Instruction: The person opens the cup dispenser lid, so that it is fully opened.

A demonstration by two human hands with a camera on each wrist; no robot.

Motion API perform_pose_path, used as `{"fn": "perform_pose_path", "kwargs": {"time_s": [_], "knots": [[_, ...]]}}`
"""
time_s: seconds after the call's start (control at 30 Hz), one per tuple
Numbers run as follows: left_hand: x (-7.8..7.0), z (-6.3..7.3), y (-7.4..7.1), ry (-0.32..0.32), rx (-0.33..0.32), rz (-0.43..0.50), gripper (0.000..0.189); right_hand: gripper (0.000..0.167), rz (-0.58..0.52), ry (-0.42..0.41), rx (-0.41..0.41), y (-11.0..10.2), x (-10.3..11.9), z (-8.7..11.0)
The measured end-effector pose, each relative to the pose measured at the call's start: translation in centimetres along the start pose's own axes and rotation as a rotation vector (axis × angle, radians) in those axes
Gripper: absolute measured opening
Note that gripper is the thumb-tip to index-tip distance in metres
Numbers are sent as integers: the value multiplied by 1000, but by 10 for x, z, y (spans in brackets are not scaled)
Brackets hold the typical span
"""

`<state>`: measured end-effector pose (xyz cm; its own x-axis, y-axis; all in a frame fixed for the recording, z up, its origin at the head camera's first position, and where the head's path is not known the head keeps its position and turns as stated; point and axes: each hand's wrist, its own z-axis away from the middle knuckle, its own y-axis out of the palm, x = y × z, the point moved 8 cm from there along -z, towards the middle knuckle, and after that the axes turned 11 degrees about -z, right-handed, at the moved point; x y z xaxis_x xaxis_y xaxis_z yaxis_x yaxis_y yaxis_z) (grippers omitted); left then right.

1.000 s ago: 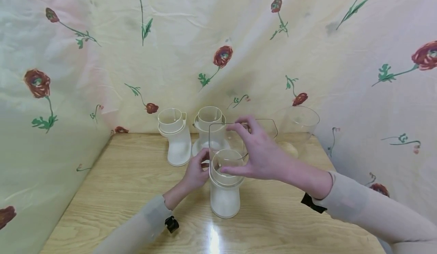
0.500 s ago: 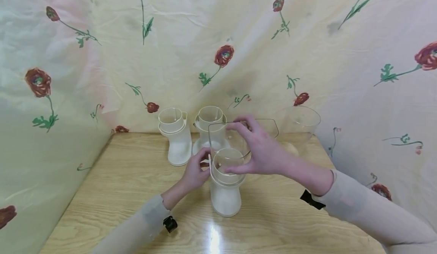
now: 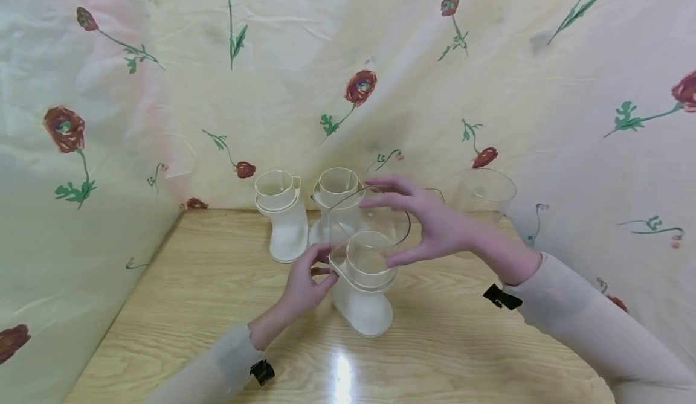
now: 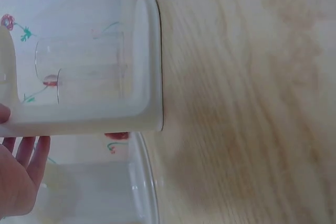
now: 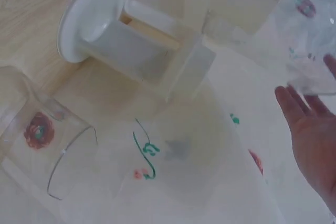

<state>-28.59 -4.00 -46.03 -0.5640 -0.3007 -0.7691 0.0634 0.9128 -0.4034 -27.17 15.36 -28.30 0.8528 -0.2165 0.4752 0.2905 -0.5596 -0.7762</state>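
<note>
A white plastic stand [image 3: 364, 313] with a ring-shaped top and a curved column stands mid-table. Over its top is a clear plastic container [image 3: 375, 217] with a thin dark rim, rounded on the right. My left hand [image 3: 301, 283] pinches the stand's upper left edge; in the left wrist view, fingers of the left hand [image 4: 18, 177] lie under the white column [image 4: 84, 120]. My right hand [image 3: 435, 220] holds the container from the right, fingers along its far side, thumb at the near side. In the right wrist view, the right hand's [image 5: 315, 140] fingertips meet the clear edge.
Two similar white stands, one at back left [image 3: 288, 238] and one beside it [image 3: 338, 182], stand near the flowered cloth [image 3: 304, 90]. A clear container [image 3: 489, 189] is at the back right. In the right wrist view, a clear container [image 5: 52, 135] shows lower left.
The stand and the clear container have turned, the foot swinging right and the rim now looking rounded. My right hand has shifted slightly right with its fingers straighter. The left hand keeps its place.
</note>
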Motion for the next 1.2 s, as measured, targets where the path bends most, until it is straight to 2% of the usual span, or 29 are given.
{"fn": "perform_pose_path", "kwargs": {"time_s": [0.1,0.2,0.27,0.37,0.47,0.53,0.6,0.67,0.77,0.87,1.07,1.2], "knots": [[-4,2,2,12,60,-22,57,92,-46,-36,46,-5,3,-2],[-7,-4,6,31,212,-61,77,86,-10,12,61,-11,13,-9],[-5,-11,9,39,340,-72,92,80,54,103,51,-12,22,-16],[0,-21,14,43,508,-30,106,76,195,282,43,-8,32,-28],[3,-28,20,47,619,18,110,82,327,433,47,1,35,-38],[4,-32,25,57,660,46,106,85,398,498,52,6,33,-41],[6,-35,30,57,669,68,101,85,440,535,58,10,30,-43],[9,-36,33,40,656,94,99,83,444,534,64,11,28,-43],[14,-35,35,-13,632,118,100,79,403,506,68,12,25,-42],[17,-32,35,-34,628,146,102,77,345,460,77,12,24,-40],[17,-30,32,5,611,237,103,74,258,364,102,13,19,-41],[19,-30,32,-2,584,242,102,77,242,347,102,12,18,-42]]}}
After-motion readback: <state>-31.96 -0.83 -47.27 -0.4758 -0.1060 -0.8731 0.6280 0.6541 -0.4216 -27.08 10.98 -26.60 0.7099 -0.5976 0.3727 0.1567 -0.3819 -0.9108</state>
